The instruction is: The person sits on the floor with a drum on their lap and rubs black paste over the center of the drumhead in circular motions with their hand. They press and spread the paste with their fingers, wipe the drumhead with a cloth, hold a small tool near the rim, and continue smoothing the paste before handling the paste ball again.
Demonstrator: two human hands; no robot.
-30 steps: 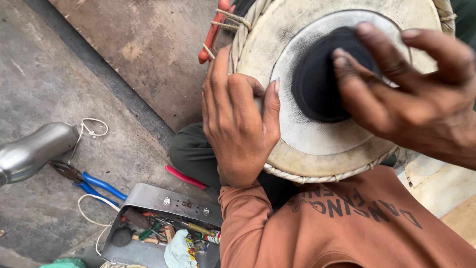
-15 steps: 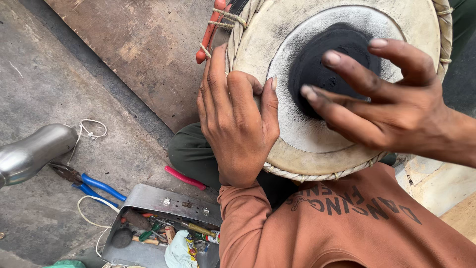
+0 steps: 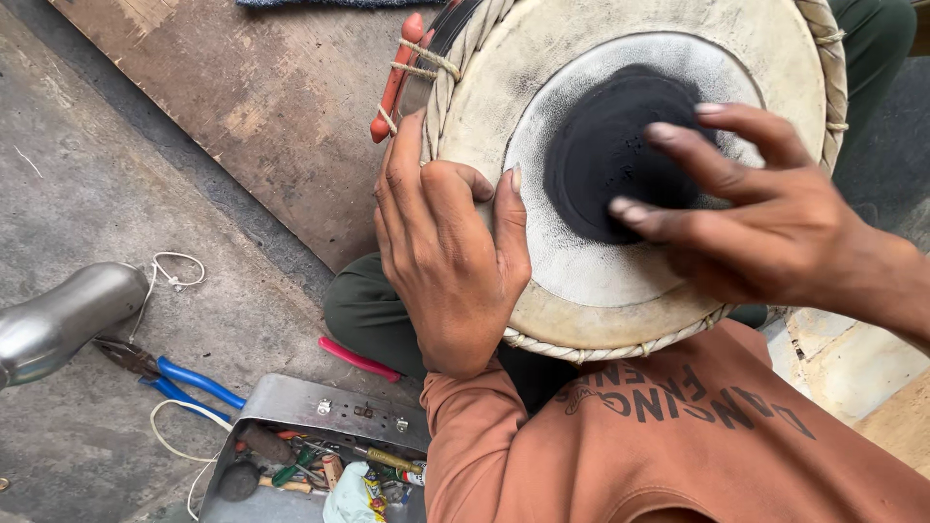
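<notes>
A: Scanning from the left: a metal cylinder (image 3: 58, 320) lies on the floor, blue-handled pliers (image 3: 170, 373) just beside it, and an open metal toolbox (image 3: 320, 412) sits near the knee. Where is the drum?

B: The drum (image 3: 620, 165) rests tilted in the lap, its skin facing up, with the black patch (image 3: 605, 145) near the middle of the skin.

A: State of the left hand?

B: The left hand (image 3: 446, 252) lies flat over the rim, fingers curled onto the rope lacing, thumb pressed on the pale skin. It braces the drum; it is not closed around anything.

A: And the right hand?

B: The right hand (image 3: 765, 223) is open and holds nothing, fingers spread, fingertips on or just above the black patch.

A: Recommended technique?

B: As a judgement: keep the left hand firm so the drum cannot roll, and work the patch with light, even fingertip pressure, wrist raised clear of the skin.
</notes>
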